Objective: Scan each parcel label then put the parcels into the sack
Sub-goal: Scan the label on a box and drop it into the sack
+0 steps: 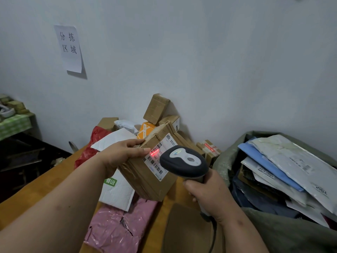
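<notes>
My left hand (pixel 121 153) grips a brown cardboard parcel (pixel 147 179) by its upper left edge and holds it above the wooden table (pixel 42 187). A white barcode label (pixel 160 157) faces up on the parcel. My right hand (pixel 207 192) grips the handle of a dark grey barcode scanner (pixel 184 161), whose head hovers just right of the label. A red scan line (pixel 154 152) glows on the barcode. At the right stands an open grey-green sack (pixel 284 232), holding several flat mailers (pixel 291 165).
More parcels lie on the table: a white padded mailer (pixel 116 190), a pink bag (pixel 113 229), a red bag (pixel 89 152), an orange box (pixel 145 130), several brown boxes (pixel 156 108) against the wall, and a flat cardboard piece (pixel 186 232). A paper sign (pixel 70 48) hangs on the wall.
</notes>
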Demonstrator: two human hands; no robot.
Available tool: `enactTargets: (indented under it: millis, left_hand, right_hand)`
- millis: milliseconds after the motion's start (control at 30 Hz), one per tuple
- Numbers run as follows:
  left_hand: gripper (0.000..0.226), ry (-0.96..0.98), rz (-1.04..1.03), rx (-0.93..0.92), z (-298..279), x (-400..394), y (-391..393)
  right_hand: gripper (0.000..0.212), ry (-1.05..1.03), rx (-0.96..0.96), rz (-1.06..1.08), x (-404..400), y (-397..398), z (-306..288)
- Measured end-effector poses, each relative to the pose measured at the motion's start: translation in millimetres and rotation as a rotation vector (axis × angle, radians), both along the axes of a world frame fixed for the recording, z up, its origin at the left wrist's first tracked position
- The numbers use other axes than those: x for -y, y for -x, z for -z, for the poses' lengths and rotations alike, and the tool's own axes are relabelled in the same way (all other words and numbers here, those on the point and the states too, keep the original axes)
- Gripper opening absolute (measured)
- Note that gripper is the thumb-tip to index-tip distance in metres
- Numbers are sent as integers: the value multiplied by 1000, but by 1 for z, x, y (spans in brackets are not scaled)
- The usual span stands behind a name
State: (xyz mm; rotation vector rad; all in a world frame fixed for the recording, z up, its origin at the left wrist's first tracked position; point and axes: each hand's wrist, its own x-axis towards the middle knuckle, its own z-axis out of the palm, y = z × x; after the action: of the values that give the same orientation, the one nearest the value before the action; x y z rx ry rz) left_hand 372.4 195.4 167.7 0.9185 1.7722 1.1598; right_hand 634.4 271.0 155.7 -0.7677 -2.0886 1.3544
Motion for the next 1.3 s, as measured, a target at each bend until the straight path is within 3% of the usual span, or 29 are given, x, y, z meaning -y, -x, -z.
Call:
enactTargets:
  millis: [233,400,600,733,900,1033,1300]
  left_hand:
    - [125,4,31,3,3,1,-3]
    - [123,-1,72,6,1,0,1]
    - [111,-17,115,36,-1,-1,8]
    - [87,-38,121,73,4,0,14]
    - [63,-142,62,283,10,-7,7]
    - [62,-145,-8,431,12,-18,-16]
    - [66,-203,124,439,-7,-72,-113]
  right_hand:
    - [26,-9,8,15,6,-2,-1]
    - [22,6,18,44,15,0,-4]
    - [24,53,34,97,24,5,-7]
    - [20,82,39,152,33,9,-2]
    - [14,215,-67,422,38,6,7]
    - [20,336,-171,614,37,-11,18]
    - [25,487,-458,790,8,-78,29]
